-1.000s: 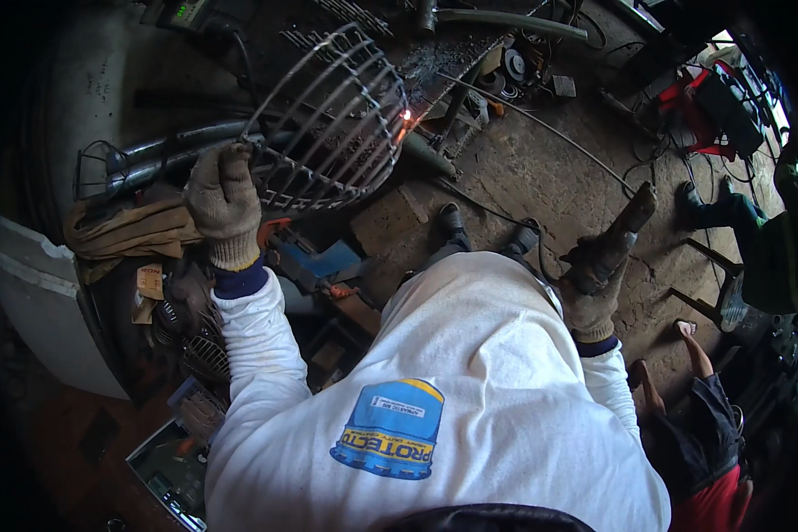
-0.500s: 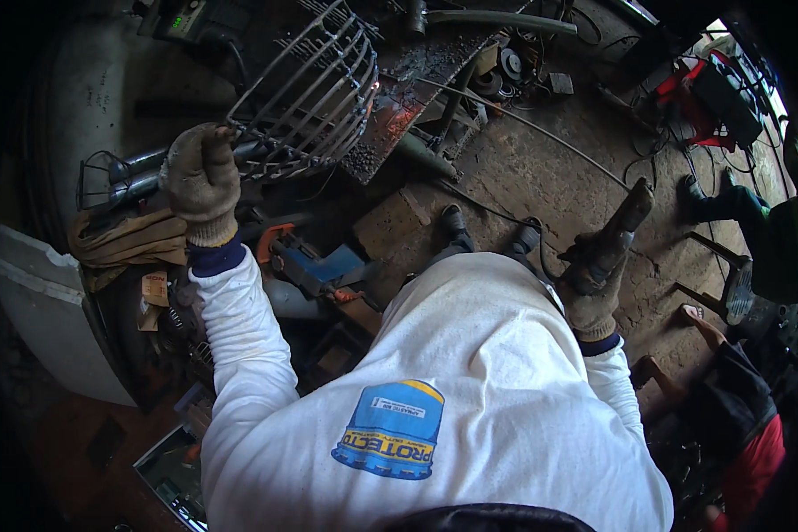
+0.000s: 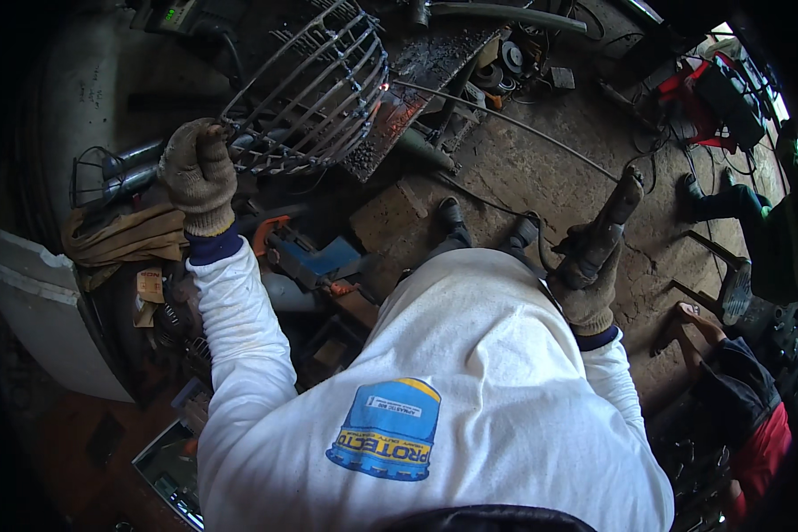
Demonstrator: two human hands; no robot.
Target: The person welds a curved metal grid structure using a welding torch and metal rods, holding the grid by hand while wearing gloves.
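Observation:
A round basket-like cage of welded metal bars rests tilted at the edge of a metal work table. My left hand, in a knitted work glove, is closed around a bar at the cage's near left side. My right hand, gloved too, grips a dark welding electrode holder. From the holder a long thin welding rod runs up and left to the cage's right side. A small bright glow shows where its tip meets the bars. My right fingers are partly hidden by the holder.
Below the cage are a blue and orange tool, brown cloth and metal tubes. A cable crosses the floor by my feet. Grinding discs lie beyond the table. A red chair and other people are at right.
My right hand has moved slightly left and up with the holder and rod. The cage and the glowing spot sit a little farther right in the view. My left hand keeps its grip.

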